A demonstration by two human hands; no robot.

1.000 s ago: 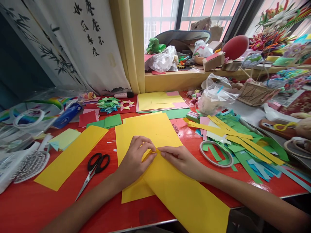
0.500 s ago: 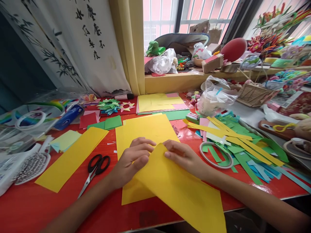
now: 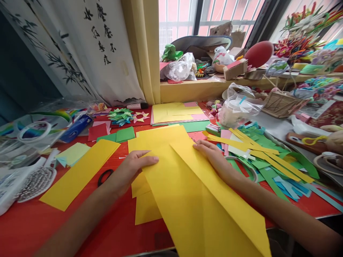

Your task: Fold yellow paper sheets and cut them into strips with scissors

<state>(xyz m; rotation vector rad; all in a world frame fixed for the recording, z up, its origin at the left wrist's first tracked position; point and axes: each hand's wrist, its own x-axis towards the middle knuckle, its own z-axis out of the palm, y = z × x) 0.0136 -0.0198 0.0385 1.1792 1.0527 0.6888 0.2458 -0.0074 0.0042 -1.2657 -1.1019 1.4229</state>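
A large yellow paper sheet (image 3: 193,200), creased down its length, is spread open over a stack of yellow sheets (image 3: 158,141) on the red table (image 3: 115,232). My left hand (image 3: 131,169) grips the sheet's left edge, thumb on top and fingers beneath. My right hand (image 3: 214,157) holds the sheet's upper right edge, fingers curled over the paper. The sheet's near end hangs over the table's front edge.
Black scissors (image 3: 103,176) lie partly under my left forearm. A yellow strip (image 3: 80,173) lies at left, a tape roll (image 3: 242,167) and cut green and yellow strips (image 3: 265,157) at right. Folded paper stars (image 3: 120,116), coloured sheets and a cluttered windowsill (image 3: 214,84) are behind.
The folded yellow sheet has been opened out. My hands moved apart, left hand to the left edge, right hand up and right; the paper now spreads wider toward me.
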